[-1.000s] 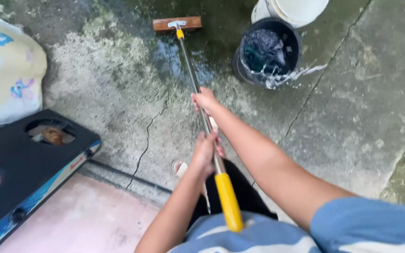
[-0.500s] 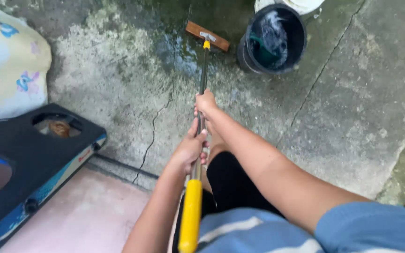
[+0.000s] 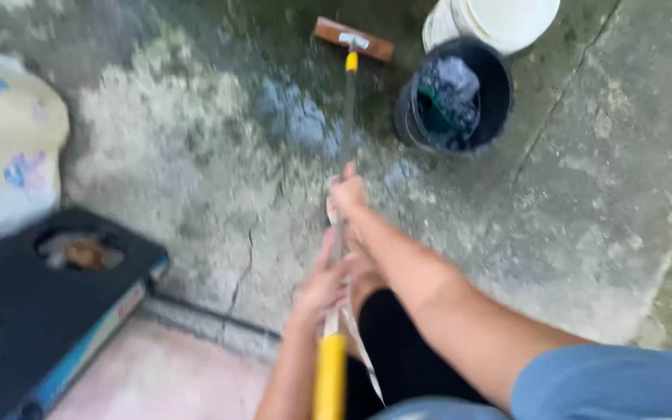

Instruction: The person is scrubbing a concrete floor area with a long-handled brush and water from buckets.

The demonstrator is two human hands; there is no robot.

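I hold a long-handled scrub brush with both hands. Its wooden brush head (image 3: 353, 39) rests on the wet, mossy concrete floor (image 3: 196, 140) far ahead of me. The metal pole (image 3: 348, 117) runs back to a yellow grip (image 3: 330, 385) near my body. My right hand (image 3: 348, 190) clasps the pole further up. My left hand (image 3: 324, 284) clasps it lower, just above the yellow grip. The frame is blurred by motion.
A dark bucket (image 3: 454, 97) with water stands right of the brush head, a white bucket (image 3: 495, 22) behind it. A black gas stove (image 3: 33, 311) lies at the lower left on pink paving (image 3: 165, 381). A floral cloth (image 3: 5, 148) is at the left edge.
The brush head has been pushed forward and right, from the left of the bucket toward it, and both hands have shifted along with the pole. The view is now blurred.
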